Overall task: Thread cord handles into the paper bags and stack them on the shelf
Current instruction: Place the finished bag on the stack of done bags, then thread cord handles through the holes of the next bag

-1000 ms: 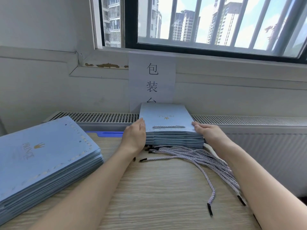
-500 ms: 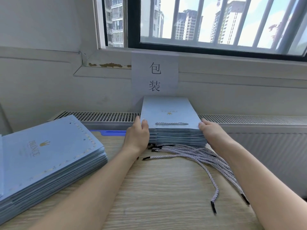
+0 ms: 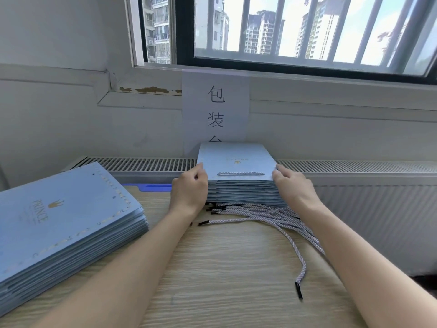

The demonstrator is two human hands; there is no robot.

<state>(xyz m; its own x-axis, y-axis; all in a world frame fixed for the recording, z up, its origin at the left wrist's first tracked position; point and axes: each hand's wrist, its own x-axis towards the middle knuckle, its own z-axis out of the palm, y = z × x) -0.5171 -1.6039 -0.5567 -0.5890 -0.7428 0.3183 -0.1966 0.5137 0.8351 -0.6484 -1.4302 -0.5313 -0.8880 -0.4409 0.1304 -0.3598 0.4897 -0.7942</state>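
Blue paper bags (image 3: 246, 194) sit stacked at the far edge of the bench (image 3: 224, 268); left hand (image 3: 189, 189) and right hand (image 3: 293, 185) each pinch a side of the top bag (image 3: 236, 159). Loose cords (image 3: 272, 212) lie just before them.

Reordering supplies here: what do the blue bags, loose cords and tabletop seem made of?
The blue bags: matte coated paper, seemingly; flat sheets, gold print. The loose cords: twisted pale fibre rope, black tips probably plastic. The tabletop: light wood-grain, likely laminate.

Packing workstation, wall sign (image 3: 215, 107) marked 包装, stacked paper bags (image 3: 63, 221), loose cords (image 3: 272, 215)
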